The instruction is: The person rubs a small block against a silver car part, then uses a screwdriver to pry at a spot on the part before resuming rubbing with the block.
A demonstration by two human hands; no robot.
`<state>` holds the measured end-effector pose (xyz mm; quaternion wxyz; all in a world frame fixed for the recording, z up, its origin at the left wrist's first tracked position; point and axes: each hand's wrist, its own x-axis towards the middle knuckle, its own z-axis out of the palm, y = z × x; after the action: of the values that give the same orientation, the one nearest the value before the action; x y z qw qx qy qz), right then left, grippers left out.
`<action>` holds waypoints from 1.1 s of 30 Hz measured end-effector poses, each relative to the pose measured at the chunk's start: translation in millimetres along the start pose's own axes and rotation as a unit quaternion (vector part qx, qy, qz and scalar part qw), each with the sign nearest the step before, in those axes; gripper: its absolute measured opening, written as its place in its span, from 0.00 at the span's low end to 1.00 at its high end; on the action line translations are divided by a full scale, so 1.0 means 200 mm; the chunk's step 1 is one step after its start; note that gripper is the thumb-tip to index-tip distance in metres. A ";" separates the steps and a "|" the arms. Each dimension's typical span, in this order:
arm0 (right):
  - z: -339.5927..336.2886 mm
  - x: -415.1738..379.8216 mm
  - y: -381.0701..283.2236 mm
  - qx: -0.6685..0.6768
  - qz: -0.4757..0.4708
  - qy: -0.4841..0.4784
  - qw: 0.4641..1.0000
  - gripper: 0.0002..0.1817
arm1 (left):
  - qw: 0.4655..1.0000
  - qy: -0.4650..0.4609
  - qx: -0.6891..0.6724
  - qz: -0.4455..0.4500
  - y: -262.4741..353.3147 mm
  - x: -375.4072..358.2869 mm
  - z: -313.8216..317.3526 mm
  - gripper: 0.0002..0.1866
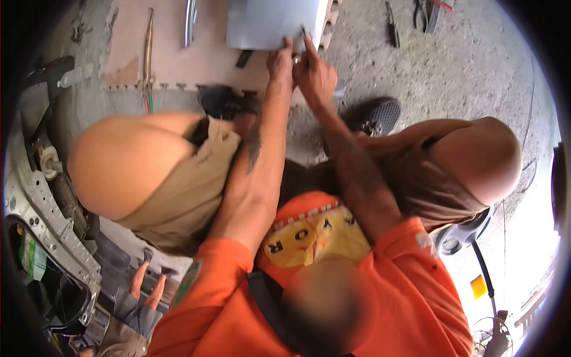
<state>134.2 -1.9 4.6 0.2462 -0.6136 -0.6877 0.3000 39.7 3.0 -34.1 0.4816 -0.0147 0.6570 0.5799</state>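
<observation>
A smooth silver metal panel (267, 24) lies on a pinkish mat with a toothed edge (178, 65). At the panel's near edge, my left hand (281, 64) has its fingers curled, the index finger along the edge. Beside it, touching or nearly so, is my right hand (315, 76), index finger stretched over the panel's corner towards a small dark thin thing (303, 30), its other fingers folded. A small round shiny piece (297, 59) shows between the hands; what they grip is mostly hidden.
Left on the mat are a brass torch (148, 47) and a chrome strip (190, 24). Pliers (422, 16) and a dark tool (392, 27) lie on the concrete at upper right. Car body parts (50, 238) line the left side. Another person's arms (140, 282) show at lower left.
</observation>
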 end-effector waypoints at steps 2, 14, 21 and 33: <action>0.04 -0.03 0.08 0.024 -0.016 0.049 0.998 0.32 | 0.992 -0.010 -0.100 0.078 -0.01 0.04 0.10 0.22; -0.08 -0.07 -0.04 0.011 0.058 -0.049 0.997 0.25 | 0.995 0.033 0.097 0.006 0.11 -0.07 0.09 0.31; -0.06 -0.06 -0.07 -0.014 0.053 -0.046 0.997 0.25 | 0.997 0.024 0.062 0.047 0.08 -0.06 0.08 0.26; -0.05 -0.05 -0.07 0.006 0.069 -0.055 0.996 0.25 | 0.998 -0.032 0.017 0.054 0.02 0.07 0.05 0.22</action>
<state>133.2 -11.1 21.8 0.1906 -0.6404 -0.6543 0.3541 35.4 19.8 -39.1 0.4707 0.0471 0.6509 0.5938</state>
